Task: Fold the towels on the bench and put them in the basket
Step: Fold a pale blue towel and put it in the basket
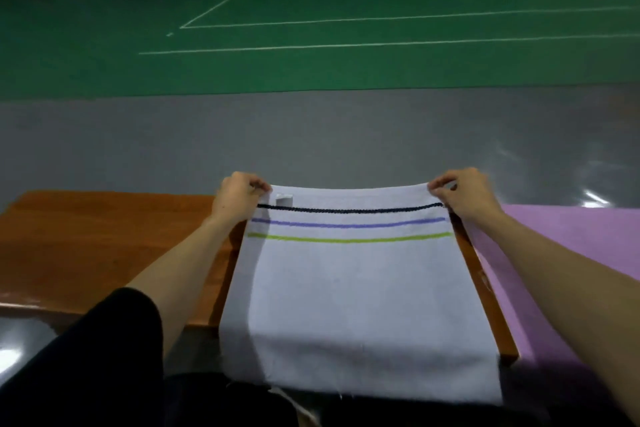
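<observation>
A white towel [356, 295] with a black, a purple and a green stripe near its far edge is spread across the brown wooden bench [104, 243]. Its near edge hangs over the bench's front toward me. My left hand [237, 199] pinches the towel's far left corner, beside a small white label. My right hand [462, 192] pinches the far right corner. The far edge is stretched between the two hands. No basket is in view.
A purple towel or mat [568, 246] lies to the right of the white towel, under my right forearm. Beyond the bench lie grey floor and a green court with white lines. Bags and a small bin sit far back.
</observation>
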